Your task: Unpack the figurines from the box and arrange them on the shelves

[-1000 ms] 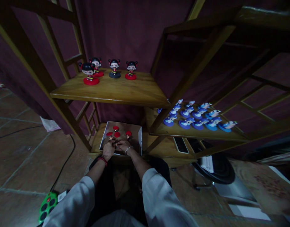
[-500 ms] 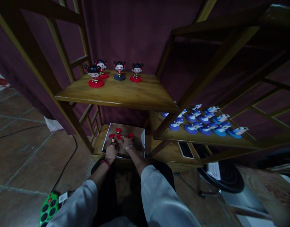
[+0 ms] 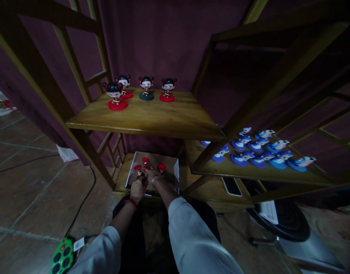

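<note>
My left hand [image 3: 137,191] rises at the front of a shallow white-rimmed cardboard tray [image 3: 152,155], its fingers pinching a small doll figure [image 3: 139,173]. My right hand [image 3: 154,178] reaches into the tray beside it, fingertips by a red disc [image 3: 146,170], and what it grips is hidden. More red discs [image 3: 145,160] lie in the tray. A bobblehead doll [image 3: 161,168] on a red base stands by my right hand. Several finished bobblehead dolls [image 3: 115,95] stand on the wooden shelf [image 3: 143,121] above.
To the right, a lower wooden shelf [image 3: 209,163] holds several blue figurines [image 3: 260,159] in rows. A phone [image 3: 231,186] lies below it. A green socket strip [image 3: 62,255] and black cable [image 3: 86,201] lie on the tiled floor [image 3: 29,190].
My hands have parted slightly, with the right hand moving rightward from the left. The whole scene has shifted right and down in view as my head moved.
</note>
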A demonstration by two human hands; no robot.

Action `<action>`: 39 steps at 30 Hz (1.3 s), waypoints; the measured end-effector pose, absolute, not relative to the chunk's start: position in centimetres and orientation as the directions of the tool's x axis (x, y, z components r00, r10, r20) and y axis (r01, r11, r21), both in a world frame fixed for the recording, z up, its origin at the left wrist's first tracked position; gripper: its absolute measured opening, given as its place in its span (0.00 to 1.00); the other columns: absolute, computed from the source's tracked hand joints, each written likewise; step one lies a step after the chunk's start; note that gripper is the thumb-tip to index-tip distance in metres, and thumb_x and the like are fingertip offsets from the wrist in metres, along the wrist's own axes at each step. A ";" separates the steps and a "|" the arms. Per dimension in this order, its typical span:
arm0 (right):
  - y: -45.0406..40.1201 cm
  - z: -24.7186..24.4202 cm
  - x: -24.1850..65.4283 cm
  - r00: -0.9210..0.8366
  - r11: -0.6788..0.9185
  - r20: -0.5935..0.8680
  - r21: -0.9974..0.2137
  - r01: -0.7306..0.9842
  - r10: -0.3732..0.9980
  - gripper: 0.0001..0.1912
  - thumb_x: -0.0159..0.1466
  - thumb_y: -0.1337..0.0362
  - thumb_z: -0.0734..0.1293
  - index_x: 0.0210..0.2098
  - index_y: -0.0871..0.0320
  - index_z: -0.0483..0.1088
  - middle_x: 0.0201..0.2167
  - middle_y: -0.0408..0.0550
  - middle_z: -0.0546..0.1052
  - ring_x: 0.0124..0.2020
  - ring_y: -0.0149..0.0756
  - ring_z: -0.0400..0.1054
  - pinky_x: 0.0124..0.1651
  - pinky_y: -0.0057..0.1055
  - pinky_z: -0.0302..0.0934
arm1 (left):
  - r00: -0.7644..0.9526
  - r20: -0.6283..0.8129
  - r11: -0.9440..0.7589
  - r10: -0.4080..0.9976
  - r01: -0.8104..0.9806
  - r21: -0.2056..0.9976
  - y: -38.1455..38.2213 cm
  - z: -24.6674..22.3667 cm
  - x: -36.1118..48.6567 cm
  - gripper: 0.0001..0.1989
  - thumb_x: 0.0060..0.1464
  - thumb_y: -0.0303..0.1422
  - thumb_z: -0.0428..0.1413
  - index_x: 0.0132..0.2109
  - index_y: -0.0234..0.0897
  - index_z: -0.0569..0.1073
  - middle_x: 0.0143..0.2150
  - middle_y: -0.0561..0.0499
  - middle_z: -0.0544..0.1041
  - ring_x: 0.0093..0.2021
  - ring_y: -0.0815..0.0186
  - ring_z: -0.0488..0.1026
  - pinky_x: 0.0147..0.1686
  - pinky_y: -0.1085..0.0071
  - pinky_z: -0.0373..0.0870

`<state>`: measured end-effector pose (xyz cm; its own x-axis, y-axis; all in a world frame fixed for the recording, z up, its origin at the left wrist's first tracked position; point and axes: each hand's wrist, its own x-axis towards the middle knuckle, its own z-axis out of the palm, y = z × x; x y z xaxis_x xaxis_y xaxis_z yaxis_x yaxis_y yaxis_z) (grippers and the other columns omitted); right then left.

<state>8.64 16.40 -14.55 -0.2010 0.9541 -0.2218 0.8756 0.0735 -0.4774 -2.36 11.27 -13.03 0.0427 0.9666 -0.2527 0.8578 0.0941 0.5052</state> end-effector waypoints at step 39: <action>12.2 -16.5 10.9 0.030 -0.160 -0.193 -0.707 0.689 0.981 0.14 0.50 0.73 0.67 0.36 0.58 0.71 0.35 0.45 0.77 0.37 0.32 0.71 0.42 0.25 0.62 | 0.075 -0.315 0.107 0.946 0.846 0.522 11.0 -12.9 -1.3 0.18 0.54 0.27 0.46 0.51 0.41 0.69 0.47 0.47 0.75 0.48 0.64 0.71 0.46 0.73 0.65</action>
<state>10.94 12.24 -16.53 0.0299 0.9808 -0.1929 0.6892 -0.1600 -0.7067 -1.33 10.96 -12.87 0.0746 0.9461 -0.3152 0.8461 0.1073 0.5221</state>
